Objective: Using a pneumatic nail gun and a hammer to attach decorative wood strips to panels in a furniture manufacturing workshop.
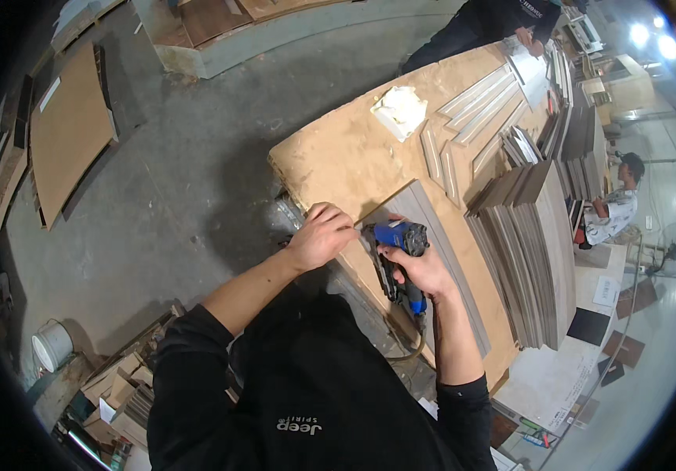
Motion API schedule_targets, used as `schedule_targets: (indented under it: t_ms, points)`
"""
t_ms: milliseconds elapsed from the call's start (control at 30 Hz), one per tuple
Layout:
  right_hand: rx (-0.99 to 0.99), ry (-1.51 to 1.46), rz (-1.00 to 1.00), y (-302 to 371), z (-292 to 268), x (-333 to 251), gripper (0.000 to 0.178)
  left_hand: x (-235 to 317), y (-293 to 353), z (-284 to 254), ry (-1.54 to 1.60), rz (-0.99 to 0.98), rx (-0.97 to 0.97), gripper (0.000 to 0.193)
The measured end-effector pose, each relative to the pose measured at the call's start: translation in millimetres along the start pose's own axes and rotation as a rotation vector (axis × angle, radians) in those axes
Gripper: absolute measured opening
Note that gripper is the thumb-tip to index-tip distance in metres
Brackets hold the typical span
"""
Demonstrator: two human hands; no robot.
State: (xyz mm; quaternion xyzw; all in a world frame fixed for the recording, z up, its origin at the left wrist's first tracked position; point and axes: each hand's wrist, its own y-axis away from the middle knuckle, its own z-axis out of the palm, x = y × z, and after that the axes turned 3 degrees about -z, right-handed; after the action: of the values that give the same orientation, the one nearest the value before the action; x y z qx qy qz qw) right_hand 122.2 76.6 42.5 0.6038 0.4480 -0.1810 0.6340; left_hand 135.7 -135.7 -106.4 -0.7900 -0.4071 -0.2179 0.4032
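Note:
My right hand point(424, 271) is wrapped round the handle of a blue and black air nail gun point(398, 234), with a hose running down from its grip. The gun's nose points toward the near left end of a grey wood-grain board point(452, 263) lying on the workbench point(330, 161). Close to that nose, my left hand point(324, 235) is closed at the bench's near edge. Its fingertips press together by the board's corner, and what they pinch is hidden.
Beyond the board stands a tall stack of grey panels point(522, 251). Pale frame pieces point(479, 102) and a crumpled white bag point(399, 112) lie farther along the bench. One person point(495, 23) stands at its far end, another point(614, 206) at the right. A brown panel point(71, 133) leans at left.

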Motion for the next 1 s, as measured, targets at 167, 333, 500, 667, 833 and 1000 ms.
schedule_targets:
  t_ms: [167,333,500,667,833,1000]
  points:
    - [-0.003,0.055,0.031,-2,3,-10,0.060,-2,4,5,0.003,-0.009,0.001,0.021]
    - [-0.028,0.123,0.033,-6,1,-11,0.057,-1,4,4,-0.002,-0.013,-0.011,0.022]
    - [-0.019,0.115,0.029,-6,0,-13,0.057,-1,4,5,-0.006,-0.009,-0.011,0.022]
    - [-0.011,0.112,0.030,-7,2,-13,0.057,-2,4,6,-0.005,-0.017,-0.011,0.023]
    - [-0.054,0.124,0.036,-7,3,-15,0.061,-3,2,5,-0.005,-0.020,-0.030,0.022]
    - [-0.050,0.139,0.046,-7,3,-13,0.062,-3,3,3,-0.012,-0.023,-0.045,0.021]
